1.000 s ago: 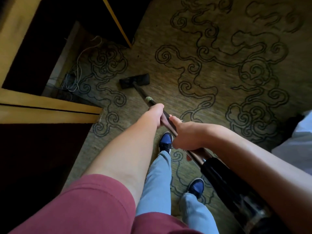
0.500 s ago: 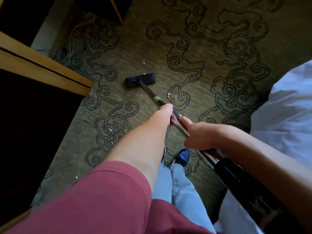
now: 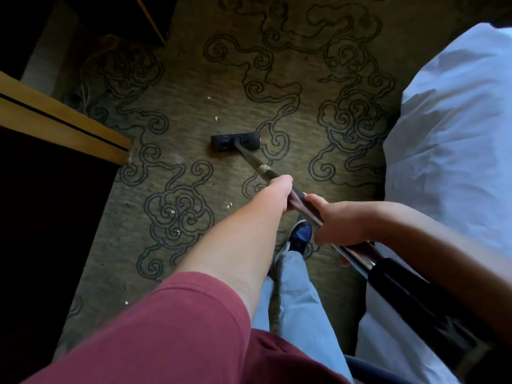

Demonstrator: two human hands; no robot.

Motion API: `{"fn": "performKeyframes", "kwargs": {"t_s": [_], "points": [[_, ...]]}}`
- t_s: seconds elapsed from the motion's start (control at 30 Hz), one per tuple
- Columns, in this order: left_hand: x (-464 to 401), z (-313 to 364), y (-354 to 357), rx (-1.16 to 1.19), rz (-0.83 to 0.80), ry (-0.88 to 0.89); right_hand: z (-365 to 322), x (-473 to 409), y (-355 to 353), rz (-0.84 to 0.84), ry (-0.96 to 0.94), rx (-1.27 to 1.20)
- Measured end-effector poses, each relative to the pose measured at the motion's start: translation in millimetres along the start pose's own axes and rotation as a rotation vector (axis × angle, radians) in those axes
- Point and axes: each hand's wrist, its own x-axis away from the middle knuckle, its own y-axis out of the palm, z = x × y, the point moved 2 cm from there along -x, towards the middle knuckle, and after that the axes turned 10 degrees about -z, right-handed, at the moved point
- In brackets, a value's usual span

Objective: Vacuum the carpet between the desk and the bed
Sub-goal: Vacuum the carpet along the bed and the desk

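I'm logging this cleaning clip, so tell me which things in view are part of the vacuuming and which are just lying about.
Part of the job:
vacuum floor head
vacuum wand, gripped by the left hand and right hand
patterned carpet
white crumbs to pick up
desk and bed, which bound the strip

Just lying about:
cables by the wall

The vacuum's black floor head (image 3: 235, 142) lies flat on the olive carpet (image 3: 194, 79), which bears dark swirling cloud outlines and scattered pale crumbs (image 3: 229, 205). Its dark wand (image 3: 250, 160) slants back from the head toward the viewer. The wood-edged desk (image 3: 63, 126) stands left, the white-sheeted bed (image 3: 454, 128) right
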Motion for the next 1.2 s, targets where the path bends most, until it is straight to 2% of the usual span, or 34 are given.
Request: {"fn": "performKeyframes", "kwargs": {"t_s": [0.27,0.57,0.8,0.9,1.07,1.2], "points": [[6.7,-85.1,1.6,0.005,-0.020,0.022,15.4,-0.8,92.5,0.025,0.051,-0.033],[18.0,-159.6,27.5,0.020,-0.002,0.077,45.1,27.0,157.5,-0.008,0.046,-0.126],[11.2,-252.9,90.5,0.006,0.037,0.102,116.9,52.7,236.9,0.017,0.042,0.120],[3.5,-268.0,115.5,0.037,0.067,0.153,141.4,57.0,246.8,0.035,-0.006,0.020],[-32.7,-264.6,127.4,0.239,0.152,0.265,161.9,41.7,231.3,0.127,-0.018,0.205],[-62.3,-242.5,129.9,0.337,0.133,0.303,161.0,26.0,203.7,0.001,0.075,0.200]]}}
